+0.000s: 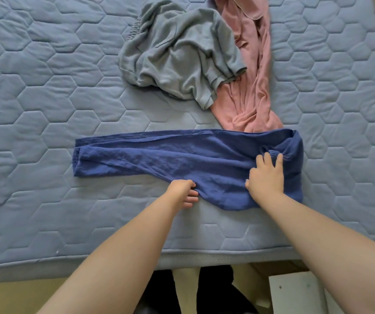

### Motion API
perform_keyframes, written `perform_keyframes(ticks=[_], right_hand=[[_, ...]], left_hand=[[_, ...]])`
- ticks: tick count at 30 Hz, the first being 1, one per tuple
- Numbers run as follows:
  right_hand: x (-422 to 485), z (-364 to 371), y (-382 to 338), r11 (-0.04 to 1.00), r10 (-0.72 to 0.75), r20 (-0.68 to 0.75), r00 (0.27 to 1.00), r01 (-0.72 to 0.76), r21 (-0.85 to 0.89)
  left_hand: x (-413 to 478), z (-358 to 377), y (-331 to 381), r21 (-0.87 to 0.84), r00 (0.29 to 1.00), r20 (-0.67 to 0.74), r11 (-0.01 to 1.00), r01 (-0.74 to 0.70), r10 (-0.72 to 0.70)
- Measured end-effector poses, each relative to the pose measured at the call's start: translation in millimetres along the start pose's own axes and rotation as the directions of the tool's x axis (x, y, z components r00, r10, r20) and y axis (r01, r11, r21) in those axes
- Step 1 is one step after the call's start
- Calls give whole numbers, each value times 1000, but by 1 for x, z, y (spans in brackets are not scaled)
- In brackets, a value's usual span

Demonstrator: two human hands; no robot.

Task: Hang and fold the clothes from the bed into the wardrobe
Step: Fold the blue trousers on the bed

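Observation:
A pair of dark blue trousers (164,155) lies folded lengthwise across the bed, legs pointing left and waist at the right. My left hand (183,192) pinches the near edge of the trousers at their middle, fingers curled under the cloth. My right hand (267,175) rests flat on the seat part near the waist, fingers spread. Behind the trousers a crumpled grey garment (182,51) lies partly over a long pink garment (253,87).
The bed (46,98) has a blue quilted cover with a hexagon pattern. Its near edge runs across the bottom, with yellowish floor (12,298) below. A white board (295,293) lies on the floor at the lower right.

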State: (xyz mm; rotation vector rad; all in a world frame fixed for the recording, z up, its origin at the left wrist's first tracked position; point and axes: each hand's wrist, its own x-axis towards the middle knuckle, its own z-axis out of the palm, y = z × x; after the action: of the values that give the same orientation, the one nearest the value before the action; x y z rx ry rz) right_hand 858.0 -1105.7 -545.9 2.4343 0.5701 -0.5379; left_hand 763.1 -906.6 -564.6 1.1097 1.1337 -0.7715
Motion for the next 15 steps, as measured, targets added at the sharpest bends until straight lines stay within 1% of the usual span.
perform_keyframes(ticks=[3,5,7,8,9,10,11,12,13,14,15], right_hand=[[-2,14,42,986,118,56,991,-110,-124],[-4,27,76,956,262,101,960,-244,-163],[-8,38,106,908,410,143,901,-388,-160],[-11,43,114,893,446,143,883,-429,-133],[-13,48,118,891,453,122,883,-446,-83],[-15,52,118,901,434,83,897,-434,-22],[-17,54,116,920,388,31,921,-389,41],[-19,57,111,948,311,-31,950,-308,84],[-22,61,105,976,202,-88,975,-194,98],[-24,65,98,996,54,-124,991,-45,80],[-27,69,93,996,-89,-91,992,92,21]], left_hand=[[1,18,-2,76,1000,-18,997,11,-10],[3,26,-3,102,999,-44,995,4,1],[6,33,-4,79,996,-76,996,-32,38],[7,36,-5,66,993,-98,996,-54,61],[9,39,-7,64,988,-133,995,-73,81],[11,42,-9,60,979,-179,994,-87,96],[12,44,-12,34,970,-222,995,-94,100],[12,46,-15,-30,966,-243,995,-93,83],[12,50,-17,-121,970,-237,989,-82,52],[12,53,-19,-214,979,-204,975,-64,20],[11,57,-20,-285,988,-155,958,-38,-7]])
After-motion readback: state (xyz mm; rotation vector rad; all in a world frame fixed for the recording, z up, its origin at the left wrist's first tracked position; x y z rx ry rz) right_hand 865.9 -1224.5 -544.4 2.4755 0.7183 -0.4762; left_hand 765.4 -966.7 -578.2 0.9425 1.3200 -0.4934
